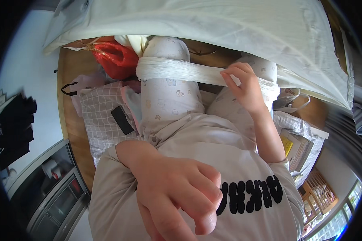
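A skein of white yarn (177,71) is stretched around both of my raised knees, which are in pale patterned trousers. Over the span between the knees, my right hand (245,86) has its thumb and forefinger pinched together at the yarn. A single strand is too fine to make out there. Close in front of my chest is my left hand (177,190), back upward, its fingers bent and drawn inward. What its fingertips hold, if anything, is hidden beneath them.
White cloth (197,24) hangs beyond my knees. To my left are a red bag (114,58), a checked cloth (102,108) and a black phone (122,120) lying on it. A glass-fronted cabinet (54,193) stands at lower left. Books (299,150) and a wooden rack (317,193) are to my right.
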A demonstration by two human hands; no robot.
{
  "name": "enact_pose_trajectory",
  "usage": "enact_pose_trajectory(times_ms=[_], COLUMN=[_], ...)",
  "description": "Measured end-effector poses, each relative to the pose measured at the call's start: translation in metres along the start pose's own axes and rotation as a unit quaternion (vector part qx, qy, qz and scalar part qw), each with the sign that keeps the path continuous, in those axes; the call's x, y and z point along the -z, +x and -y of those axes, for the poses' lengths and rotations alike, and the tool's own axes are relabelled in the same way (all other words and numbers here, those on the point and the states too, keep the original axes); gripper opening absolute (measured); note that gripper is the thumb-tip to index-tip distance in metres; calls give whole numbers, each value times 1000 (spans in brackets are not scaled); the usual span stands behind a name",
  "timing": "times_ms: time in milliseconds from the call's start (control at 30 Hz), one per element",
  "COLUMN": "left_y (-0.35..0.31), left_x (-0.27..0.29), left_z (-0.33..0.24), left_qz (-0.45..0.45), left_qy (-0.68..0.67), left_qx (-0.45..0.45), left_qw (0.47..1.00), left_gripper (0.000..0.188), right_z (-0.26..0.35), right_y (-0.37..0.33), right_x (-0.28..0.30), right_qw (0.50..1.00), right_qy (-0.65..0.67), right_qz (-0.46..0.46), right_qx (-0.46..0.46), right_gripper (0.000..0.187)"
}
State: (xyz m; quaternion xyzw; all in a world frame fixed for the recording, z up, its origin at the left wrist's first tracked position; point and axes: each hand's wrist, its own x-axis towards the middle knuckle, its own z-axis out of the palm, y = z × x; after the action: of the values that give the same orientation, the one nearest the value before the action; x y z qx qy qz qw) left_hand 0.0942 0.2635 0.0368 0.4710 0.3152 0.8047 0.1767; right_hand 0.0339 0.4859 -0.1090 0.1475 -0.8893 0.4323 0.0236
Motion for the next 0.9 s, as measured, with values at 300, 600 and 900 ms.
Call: enact_pose_trajectory(times_ms=[300,600,900], left_y=[17,8,-20], left_x=[13,12,86], left_z=[-2,0,25], left_qz=[42,34,-199], left_qy=[6,52,403], left_qx=[-59,-53,80], left_qw=[997,997,890], left_gripper=[33,34,29], right_z=[-4,-5,9], right_y=[26,30,32], right_x=[-19,-23,-11], right_qw=[998,998,1000], right_qy=[-58,-36,-20], right_qz=[32,58,13], right_qx=[22,-5,15], right_gripper=[11,7,6])
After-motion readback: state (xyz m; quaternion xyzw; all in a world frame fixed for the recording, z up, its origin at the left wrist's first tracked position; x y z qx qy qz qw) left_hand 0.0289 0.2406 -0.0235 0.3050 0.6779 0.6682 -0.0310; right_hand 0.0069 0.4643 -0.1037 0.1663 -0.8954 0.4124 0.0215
